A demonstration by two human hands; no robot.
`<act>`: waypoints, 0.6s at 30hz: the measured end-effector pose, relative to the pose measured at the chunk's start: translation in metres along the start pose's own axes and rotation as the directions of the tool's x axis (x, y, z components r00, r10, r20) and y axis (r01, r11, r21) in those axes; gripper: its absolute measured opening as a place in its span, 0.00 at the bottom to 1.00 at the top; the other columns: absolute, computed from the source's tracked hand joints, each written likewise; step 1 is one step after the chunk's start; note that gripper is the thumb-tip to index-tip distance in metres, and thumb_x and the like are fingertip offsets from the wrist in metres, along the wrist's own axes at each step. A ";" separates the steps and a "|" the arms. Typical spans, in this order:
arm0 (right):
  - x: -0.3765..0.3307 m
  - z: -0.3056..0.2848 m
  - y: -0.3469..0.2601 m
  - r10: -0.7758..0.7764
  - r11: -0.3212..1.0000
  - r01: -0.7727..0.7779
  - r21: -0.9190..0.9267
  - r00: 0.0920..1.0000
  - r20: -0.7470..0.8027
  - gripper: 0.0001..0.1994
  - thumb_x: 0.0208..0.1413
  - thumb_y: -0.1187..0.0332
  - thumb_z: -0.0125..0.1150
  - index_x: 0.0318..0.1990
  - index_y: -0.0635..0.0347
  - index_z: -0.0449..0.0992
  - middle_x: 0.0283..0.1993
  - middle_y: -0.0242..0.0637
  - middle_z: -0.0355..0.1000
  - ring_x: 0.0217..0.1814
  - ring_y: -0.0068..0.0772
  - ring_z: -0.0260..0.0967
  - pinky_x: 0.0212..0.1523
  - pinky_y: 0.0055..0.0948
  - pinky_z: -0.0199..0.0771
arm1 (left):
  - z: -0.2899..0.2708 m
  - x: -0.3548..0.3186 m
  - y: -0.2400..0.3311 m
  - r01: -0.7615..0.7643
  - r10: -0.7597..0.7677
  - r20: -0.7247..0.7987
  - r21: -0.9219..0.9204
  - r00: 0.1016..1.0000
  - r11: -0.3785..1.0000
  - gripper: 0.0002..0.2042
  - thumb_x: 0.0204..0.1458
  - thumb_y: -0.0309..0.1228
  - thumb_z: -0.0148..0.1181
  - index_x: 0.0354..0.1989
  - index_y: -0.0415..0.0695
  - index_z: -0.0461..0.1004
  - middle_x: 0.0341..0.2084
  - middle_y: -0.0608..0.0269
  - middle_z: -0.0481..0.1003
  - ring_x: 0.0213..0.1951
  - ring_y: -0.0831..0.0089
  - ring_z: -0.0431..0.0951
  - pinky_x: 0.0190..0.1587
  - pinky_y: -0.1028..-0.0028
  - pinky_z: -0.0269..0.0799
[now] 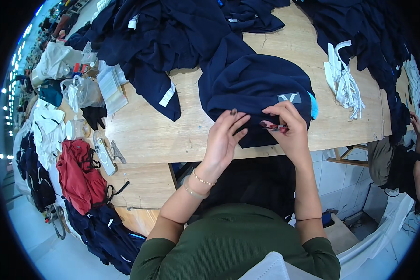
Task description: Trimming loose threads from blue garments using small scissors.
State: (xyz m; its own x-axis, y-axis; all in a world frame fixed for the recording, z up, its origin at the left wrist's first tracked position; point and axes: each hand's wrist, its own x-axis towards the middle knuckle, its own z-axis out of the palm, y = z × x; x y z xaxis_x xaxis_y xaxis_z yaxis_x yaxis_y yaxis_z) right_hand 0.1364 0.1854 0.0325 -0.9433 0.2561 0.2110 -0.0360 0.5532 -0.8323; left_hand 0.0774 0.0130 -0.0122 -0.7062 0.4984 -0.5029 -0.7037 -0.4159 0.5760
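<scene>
A navy blue garment [252,79] lies bunched on the wooden table in front of me, with a grey patch [289,99] bearing a pale emblem and a light blue edge at its right. My left hand [224,137] rests at the garment's near left part, its fingers stretched and the thumb apart. Over the near right part, just below the patch, is my right hand [289,126]. It is closed on small red-handled thread snips [274,126], partly hidden by the fingers. The two hands are a short way apart.
More navy garments [158,37] cover the far table [154,135]. White strips [343,84] lie to the right. Plastic bags [85,91], a phone [105,156] and a red bag [79,172] are at the left. Another person [406,172] sits at the far right.
</scene>
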 end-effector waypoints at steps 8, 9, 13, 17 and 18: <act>-0.011 -0.004 0.003 0.216 0.928 -0.243 0.281 0.969 0.123 0.15 0.42 0.83 0.67 0.39 0.62 0.74 0.34 0.27 0.64 0.31 0.14 0.58 0.30 0.13 0.59 | 0.004 0.020 0.010 -0.006 -0.011 -0.099 -0.169 0.995 0.986 0.05 0.58 0.31 0.57 0.35 0.44 0.71 0.36 0.67 0.74 0.42 0.73 0.76 0.43 0.72 0.73; -0.012 -0.003 0.004 0.244 0.875 -0.259 0.409 0.966 0.089 0.14 0.45 0.82 0.67 0.40 0.63 0.73 0.34 0.26 0.65 0.32 0.14 0.59 0.32 0.12 0.59 | 0.004 0.018 0.010 -0.055 0.048 -0.040 -0.205 0.998 0.977 0.04 0.58 0.29 0.57 0.34 0.42 0.73 0.35 0.67 0.75 0.39 0.73 0.77 0.46 0.71 0.75; -0.010 -0.003 0.007 0.273 0.838 -0.234 0.493 0.962 -0.009 0.10 0.53 0.74 0.64 0.42 0.63 0.72 0.35 0.27 0.67 0.35 0.15 0.60 0.36 0.13 0.61 | 0.030 -0.004 0.023 -0.094 0.089 -0.030 -0.241 0.996 0.966 0.06 0.59 0.26 0.55 0.33 0.38 0.75 0.34 0.64 0.77 0.37 0.73 0.79 0.51 0.70 0.76; -0.006 -0.002 -0.002 0.239 0.884 -0.180 0.431 0.967 -0.087 0.12 0.55 0.68 0.65 0.42 0.64 0.73 0.36 0.29 0.69 0.36 0.18 0.62 0.37 0.16 0.63 | 0.025 -0.007 0.020 -0.151 0.188 0.112 -0.277 0.976 0.949 0.06 0.58 0.24 0.55 0.33 0.35 0.77 0.35 0.61 0.78 0.40 0.72 0.79 0.53 0.69 0.75; -0.004 -0.003 -0.007 0.231 0.898 -0.168 0.406 0.966 -0.112 0.13 0.53 0.69 0.67 0.42 0.64 0.74 0.36 0.30 0.70 0.35 0.19 0.62 0.36 0.17 0.63 | 0.022 -0.006 0.018 -0.193 0.236 0.152 -0.254 0.960 0.948 0.05 0.58 0.23 0.55 0.34 0.35 0.76 0.36 0.60 0.78 0.41 0.72 0.79 0.53 0.69 0.76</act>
State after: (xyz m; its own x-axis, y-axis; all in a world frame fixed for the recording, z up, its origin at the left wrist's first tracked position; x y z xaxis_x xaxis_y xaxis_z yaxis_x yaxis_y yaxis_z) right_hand 0.1412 0.1827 0.0384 -0.8829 0.4644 0.0691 -0.0082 0.1320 -0.9912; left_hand 0.0709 0.0195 0.0156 -0.8321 0.4956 -0.2490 -0.5505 -0.6838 0.4790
